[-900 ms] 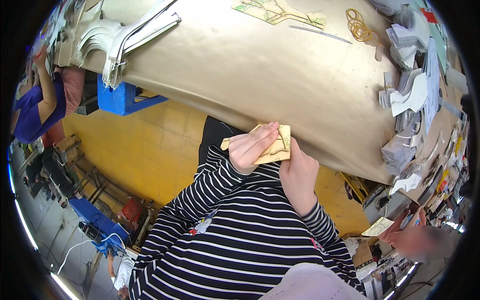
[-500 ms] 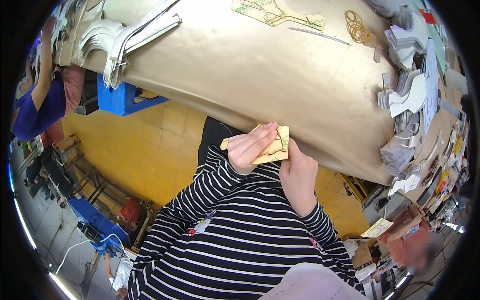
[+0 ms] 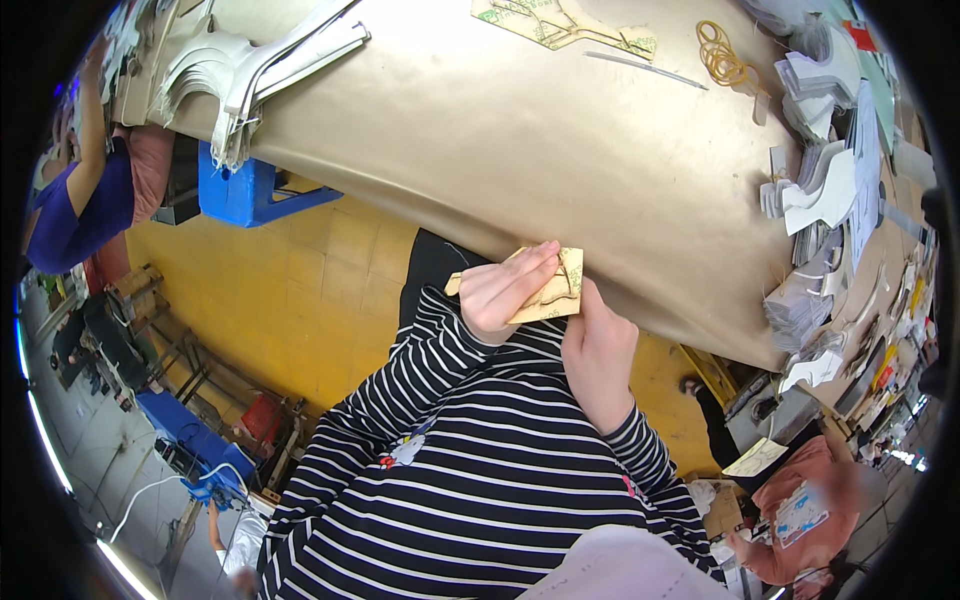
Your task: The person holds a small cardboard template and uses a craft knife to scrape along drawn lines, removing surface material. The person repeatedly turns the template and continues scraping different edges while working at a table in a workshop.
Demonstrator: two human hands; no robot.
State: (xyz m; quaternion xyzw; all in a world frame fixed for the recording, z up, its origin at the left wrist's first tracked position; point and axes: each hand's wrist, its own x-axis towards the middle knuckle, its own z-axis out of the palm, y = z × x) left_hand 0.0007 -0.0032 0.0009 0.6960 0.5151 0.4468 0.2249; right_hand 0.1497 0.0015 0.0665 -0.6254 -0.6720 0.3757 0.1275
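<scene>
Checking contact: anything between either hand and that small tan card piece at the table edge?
Nothing visible. The left hand lies on the tan card piece, fingers across its face; the right hand touches its lower right edge.

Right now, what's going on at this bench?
A person in a striped top holds a small tan cardboard template at the near edge of a table covered by a tan sheet. The left hand pinches it from the left; the right hand supports it from below. Stacks of pale cut pieces sit to the right.

yellow tiled floor; long tan worktable; blue stool beneath.
</scene>
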